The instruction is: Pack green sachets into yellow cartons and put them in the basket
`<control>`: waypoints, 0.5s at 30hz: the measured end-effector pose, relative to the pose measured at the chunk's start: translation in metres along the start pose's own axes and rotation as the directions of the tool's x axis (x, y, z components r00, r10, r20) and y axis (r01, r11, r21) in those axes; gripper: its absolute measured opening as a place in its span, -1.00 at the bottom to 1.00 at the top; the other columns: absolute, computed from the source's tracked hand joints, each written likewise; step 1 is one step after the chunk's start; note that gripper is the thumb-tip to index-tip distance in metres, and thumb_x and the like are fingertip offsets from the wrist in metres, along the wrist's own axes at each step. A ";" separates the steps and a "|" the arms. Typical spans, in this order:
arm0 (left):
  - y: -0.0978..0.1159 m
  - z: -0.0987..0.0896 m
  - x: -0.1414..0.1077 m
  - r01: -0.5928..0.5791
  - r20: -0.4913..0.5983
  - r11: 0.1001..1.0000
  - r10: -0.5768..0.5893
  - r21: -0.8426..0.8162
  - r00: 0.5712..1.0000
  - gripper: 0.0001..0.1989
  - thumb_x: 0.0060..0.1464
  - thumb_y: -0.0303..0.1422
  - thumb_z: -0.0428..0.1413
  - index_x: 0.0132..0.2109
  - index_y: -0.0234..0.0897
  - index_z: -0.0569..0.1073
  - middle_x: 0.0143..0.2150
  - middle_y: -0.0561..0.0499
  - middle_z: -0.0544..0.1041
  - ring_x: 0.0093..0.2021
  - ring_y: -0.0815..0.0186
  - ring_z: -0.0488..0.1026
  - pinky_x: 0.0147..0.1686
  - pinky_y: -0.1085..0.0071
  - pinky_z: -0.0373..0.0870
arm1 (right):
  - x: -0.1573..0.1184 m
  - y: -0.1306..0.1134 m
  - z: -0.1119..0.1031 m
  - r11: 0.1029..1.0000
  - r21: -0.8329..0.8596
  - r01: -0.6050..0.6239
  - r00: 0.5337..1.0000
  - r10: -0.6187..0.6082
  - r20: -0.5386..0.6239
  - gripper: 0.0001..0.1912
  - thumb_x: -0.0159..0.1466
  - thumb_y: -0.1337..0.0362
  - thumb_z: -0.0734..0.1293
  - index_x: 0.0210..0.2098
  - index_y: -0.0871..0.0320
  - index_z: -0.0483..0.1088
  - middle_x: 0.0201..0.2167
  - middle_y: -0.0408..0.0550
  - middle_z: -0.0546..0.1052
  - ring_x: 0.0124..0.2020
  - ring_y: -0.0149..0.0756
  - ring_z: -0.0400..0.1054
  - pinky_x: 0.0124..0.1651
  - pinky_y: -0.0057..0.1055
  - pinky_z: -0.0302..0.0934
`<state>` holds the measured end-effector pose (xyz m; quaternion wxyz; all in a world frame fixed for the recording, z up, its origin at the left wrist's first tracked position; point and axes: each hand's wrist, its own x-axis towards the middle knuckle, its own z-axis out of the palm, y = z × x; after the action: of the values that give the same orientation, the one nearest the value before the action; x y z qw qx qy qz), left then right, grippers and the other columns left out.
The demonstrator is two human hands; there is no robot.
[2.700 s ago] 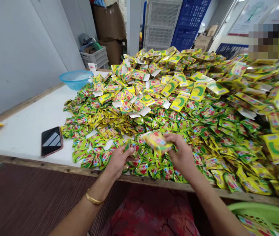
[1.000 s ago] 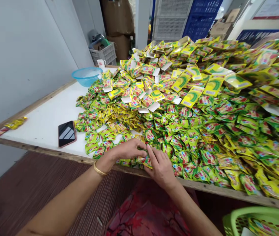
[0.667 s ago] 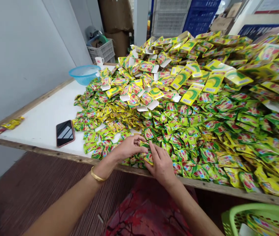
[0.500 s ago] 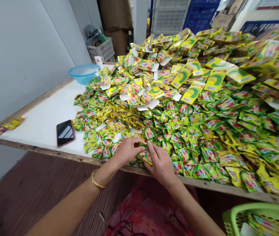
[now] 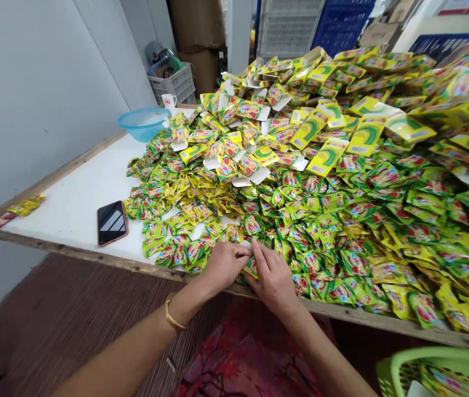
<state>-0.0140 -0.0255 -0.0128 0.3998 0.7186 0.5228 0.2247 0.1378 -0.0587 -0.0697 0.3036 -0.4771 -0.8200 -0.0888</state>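
Observation:
My right hand [image 5: 273, 278] is closed around a small yellow-green cardboard box [image 5: 252, 268] at the table's near edge, mostly covered by the fingers. From the other side my left hand [image 5: 226, 264], with a gold bangle at the wrist, pinches the box's upper end, where a white flap [image 5: 246, 244] shows. Both hands nearly touch. Around them lie many green candy sachets [image 5: 201, 248] with red fruit pictures, and a yellow sachet [image 5: 234, 232] sits just beyond the fingers.
A large heap of yellow boxes [image 5: 325, 157], some with white flaps open, rises behind the sachets. On the white table are a phone [image 5: 112, 223], a blue basket [image 5: 141, 125], a cup [image 5: 169, 101] and a yellow strip [image 5: 23, 208]. A green basket [image 5: 445, 355] stands below the right edge.
My left hand has closed in on the box's upper end, its thumb and fingers now together at the white flap. My right hand keeps its grip in about the same place.

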 end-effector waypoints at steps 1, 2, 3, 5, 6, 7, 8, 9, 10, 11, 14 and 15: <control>0.002 0.003 -0.001 -0.001 0.029 1.000 0.001 -0.006 1.000 -0.72 0.01 -0.47 -0.04 -0.58 -0.33 0.45 -0.70 0.14 0.27 -0.62 0.47 0.22 -0.54 0.53 0.12 | -0.001 0.000 0.000 1.000 -0.002 0.004 1.000 -0.004 0.001 -0.29 0.31 0.19 0.18 0.33 0.30 -0.19 0.02 0.20 0.39 -0.04 -0.09 0.27 -0.04 -0.16 0.22; 0.004 0.005 -0.003 0.013 0.062 1.000 -0.011 -0.023 0.998 -0.71 0.02 -0.48 -0.06 -0.57 -0.32 0.45 -0.73 0.15 0.23 -0.65 0.47 0.21 -0.57 0.54 0.11 | -0.001 0.001 0.000 1.000 -0.004 0.007 1.000 -0.007 0.002 -0.28 0.31 0.19 0.18 0.33 0.30 -0.19 0.02 0.20 0.39 -0.03 -0.08 0.27 -0.04 -0.15 0.22; 0.006 0.005 -0.005 0.037 0.110 0.998 -0.032 -0.051 0.993 -0.70 0.03 -0.48 -0.08 -0.54 -0.31 0.46 -0.76 0.16 0.20 -0.69 0.47 0.21 -0.59 0.54 0.11 | -0.001 0.001 0.000 1.000 -0.007 0.011 1.000 -0.011 0.001 -0.28 0.31 0.19 0.18 0.34 0.29 -0.19 0.02 0.20 0.39 -0.04 -0.08 0.27 -0.04 -0.15 0.22; 0.008 -0.001 -0.009 0.111 0.208 0.985 -0.082 -0.131 0.975 -0.71 0.04 -0.48 -0.11 -0.44 -0.31 0.51 -0.77 0.18 0.21 -0.74 0.46 0.22 -0.64 0.54 0.12 | 0.001 0.000 0.001 1.000 -0.011 0.024 1.000 -0.024 -0.010 -0.28 0.30 0.19 0.19 0.34 0.28 -0.19 0.01 0.19 0.40 -0.04 -0.08 0.28 -0.05 -0.15 0.23; 0.008 -0.006 -0.010 0.152 0.226 0.972 -0.110 -0.179 0.968 -0.70 0.04 -0.47 -0.11 -0.36 -0.32 0.53 -0.74 0.16 0.28 -0.75 0.45 0.24 -0.66 0.54 0.13 | 0.002 0.000 0.001 1.000 -0.009 0.028 0.999 -0.028 -0.021 -0.27 0.30 0.19 0.20 0.34 0.27 -0.19 0.00 0.19 0.40 -0.05 -0.09 0.29 -0.06 -0.16 0.23; 0.007 -0.012 -0.009 0.184 0.204 0.957 -0.139 -0.224 0.969 -0.68 0.04 -0.47 -0.12 -0.27 -0.33 0.54 -0.68 0.13 0.37 -0.75 0.45 0.26 -0.67 0.53 0.15 | 0.002 0.000 -0.001 1.000 -0.005 0.023 0.999 -0.023 -0.038 -0.27 0.30 0.18 0.20 0.34 0.26 -0.18 0.00 0.19 0.40 -0.05 -0.09 0.29 -0.06 -0.17 0.24; 0.005 -0.019 -0.007 0.197 0.141 0.947 -0.165 -0.254 0.976 -0.66 0.05 -0.47 -0.12 -0.18 -0.33 0.53 -0.60 0.09 0.46 -0.73 0.45 0.29 -0.66 0.52 0.18 | 0.002 -0.001 -0.004 1.000 0.002 0.008 0.998 -0.008 -0.059 -0.28 0.30 0.18 0.21 0.33 0.26 -0.17 0.00 0.19 0.40 -0.05 -0.10 0.29 -0.06 -0.18 0.25; 0.001 -0.025 -0.003 0.183 0.045 0.950 -0.178 -0.253 0.983 -0.64 0.06 -0.47 -0.11 -0.12 -0.33 0.52 -0.50 0.04 0.53 -0.68 0.44 0.34 -0.62 0.51 0.24 | 0.000 0.000 -0.010 1.000 0.012 -0.018 0.996 0.019 -0.085 -0.28 0.29 0.18 0.22 0.33 0.24 -0.15 0.00 0.18 0.39 -0.04 -0.11 0.29 -0.06 -0.20 0.25; -0.004 -0.031 0.003 0.150 -0.064 0.965 -0.167 -0.215 0.984 -0.64 0.06 -0.47 -0.10 -0.09 -0.32 0.52 -0.39 0.00 0.57 -0.60 0.42 0.40 -0.55 0.48 0.30 | -0.005 0.002 -0.017 0.998 0.018 -0.057 0.991 0.059 -0.117 -0.28 0.29 0.17 0.24 0.33 0.23 -0.13 0.01 0.18 0.39 -0.04 -0.11 0.30 -0.06 -0.21 0.25; -0.011 -0.035 0.010 0.108 -0.154 0.985 -0.129 -0.137 0.980 -0.66 0.06 -0.47 -0.07 -0.08 -0.31 0.52 -0.29 -0.04 0.58 -0.48 0.38 0.46 -0.43 0.44 0.37 | -0.012 0.004 -0.027 0.994 0.016 -0.105 0.983 0.106 -0.152 -0.28 0.28 0.17 0.25 0.33 0.21 -0.11 0.01 0.17 0.39 -0.05 -0.12 0.30 -0.06 -0.22 0.26; -0.028 -0.034 0.033 -0.010 -0.204 0.983 0.049 0.185 0.978 -0.67 0.00 -0.45 0.09 -0.04 -0.29 0.51 -0.02 -0.10 0.52 -0.07 0.20 0.44 0.00 0.29 0.32 | -0.051 0.022 -0.070 0.950 -0.067 -0.306 0.925 0.280 -0.255 -0.25 0.23 0.14 0.31 0.31 0.18 -0.04 -0.03 0.16 0.40 -0.12 -0.09 0.33 -0.09 -0.19 0.26; -0.033 -0.030 0.040 -0.033 -0.173 0.961 0.082 0.273 0.981 -0.62 -0.02 -0.45 0.13 0.00 -0.29 0.49 0.01 -0.12 0.50 0.00 0.16 0.39 0.07 0.25 0.26 | -0.068 0.031 -0.086 0.918 -0.114 -0.379 0.899 0.336 -0.280 -0.24 0.22 0.12 0.33 0.31 0.19 -0.02 -0.06 0.17 0.41 -0.15 -0.08 0.33 -0.10 -0.16 0.25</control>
<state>-0.0405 0.0260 -0.0259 0.2422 0.7575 0.5617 0.2281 0.2234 -0.1295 -0.0453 0.3766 -0.6280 -0.6621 -0.1597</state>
